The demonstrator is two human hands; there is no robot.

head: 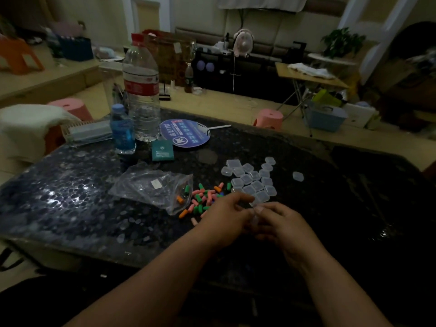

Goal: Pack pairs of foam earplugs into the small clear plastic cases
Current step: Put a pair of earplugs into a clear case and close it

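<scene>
A loose pile of pink, green and orange foam earplugs (202, 198) lies on the dark table (70, 197), spilling from a clear plastic bag (151, 185). Several small clear plastic cases (253, 179) sit in a cluster just behind my hands, and one case (297, 176) lies apart to the right. My left hand (224, 219) and my right hand (280, 223) meet over the table's front middle, fingers curled together around a small clear case (254, 220) that is mostly hidden. One pink earplug (194, 221) lies by my left hand.
At the table's back left stand a large water bottle (141, 90), a small blue bottle (122, 131), a round blue fan (185, 133), a teal packet (162, 150) and a clear box (87, 133). Pink stools (269, 118) stand on the floor beyond.
</scene>
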